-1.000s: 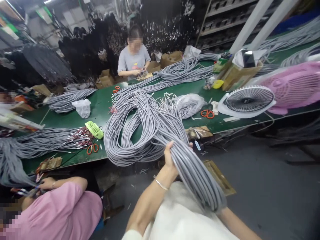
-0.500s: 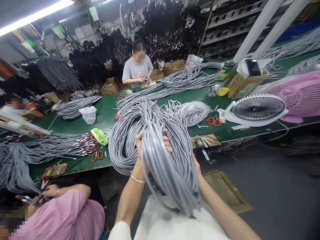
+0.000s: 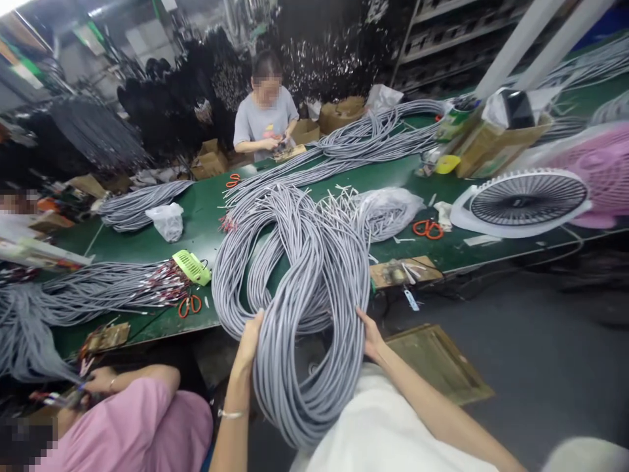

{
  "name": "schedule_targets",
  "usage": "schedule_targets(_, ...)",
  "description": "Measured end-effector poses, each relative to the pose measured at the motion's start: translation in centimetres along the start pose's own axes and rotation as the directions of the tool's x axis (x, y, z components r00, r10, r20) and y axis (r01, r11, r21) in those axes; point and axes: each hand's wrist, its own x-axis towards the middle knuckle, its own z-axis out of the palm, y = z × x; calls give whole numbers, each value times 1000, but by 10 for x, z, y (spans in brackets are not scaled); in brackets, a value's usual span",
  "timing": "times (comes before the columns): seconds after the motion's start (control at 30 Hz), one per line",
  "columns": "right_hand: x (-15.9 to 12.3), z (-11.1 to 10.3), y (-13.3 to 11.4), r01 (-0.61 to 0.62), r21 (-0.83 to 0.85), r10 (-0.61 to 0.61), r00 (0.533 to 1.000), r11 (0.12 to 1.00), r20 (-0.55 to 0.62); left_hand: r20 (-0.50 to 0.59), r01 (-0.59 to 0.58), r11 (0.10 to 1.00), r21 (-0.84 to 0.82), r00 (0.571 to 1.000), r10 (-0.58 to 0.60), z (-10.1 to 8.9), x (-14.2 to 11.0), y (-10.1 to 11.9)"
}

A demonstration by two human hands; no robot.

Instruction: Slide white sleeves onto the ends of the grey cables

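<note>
A thick looped bundle of grey cables (image 3: pixel 289 354) hangs over the near edge of the green table, its lower loop in front of my body. My left hand (image 3: pixel 252 334) grips the left side of the loop, fingers mostly hidden behind the cables. On the opposite side, my right hand (image 3: pixel 371 335) holds the bundle's edge, its fingertips tucked against the strands. The upper part of the bundle rests on the table, with pale cut ends at the top. Beside it lies another cable bundle in a clear plastic bag (image 3: pixel 393 213).
Orange-handled scissors (image 3: pixel 427 229) and a white fan (image 3: pixel 528 200) sit to the right on the green table (image 3: pixel 130 246). A small green fan (image 3: pixel 191 267) is at left. A co-worker in pink (image 3: pixel 132 419) sits close on my left; another person (image 3: pixel 265 118) works across the table.
The front of the bundle has swung down and opened into a wide hanging loop. My left hand has moved down from its upper part to its left side; my right hand has shifted slightly left.
</note>
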Motion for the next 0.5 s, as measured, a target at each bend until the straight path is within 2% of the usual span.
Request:
schedule_targets(0.07,-1,0,-1,19,-75,-22,999,997,-41,-89,-28,980,196,995,46,3,3,14)
schedule_targets(0.13,-5,-4,-3,118,-233,-156,976,965,-150,-101,-37,947,320,992,73,8,6,20)
schedule_targets(0.23,-20,-11,1,277,-450,-420,870,849,-257,-99,-51,968,248,992,77,22,3,14)
schedule_targets(0.27,-27,-9,4,298,-480,-450,860,825,-241,-110,-58,973,223,990,85,30,0,10)
schedule_targets(0.3,-33,-4,8,292,-476,-422,887,829,-190,-121,-73,972,222,987,102,39,-5,6)
schedule_targets(0.33,-37,4,14,261,-447,-340,934,856,-107,-123,-103,963,249,983,137,49,-11,3)
schedule_targets(0.37,-40,14,20,209,-403,-228,974,891,2,-111,-147,943,297,976,187,60,-18,2)
schedule_targets(0.4,-42,27,27,140,-343,-103,987,929,124,-86,-205,912,355,964,251,69,-24,4)
schedule_targets(0.43,-42,39,33,64,-274,2,972,960,235,-54,-265,870,416,948,315,76,-29,8)
schedule_targets(0.5,-41,62,42,-29,-140,79,927,990,367,-22,-352,782,514,906,423,80,-31,19)
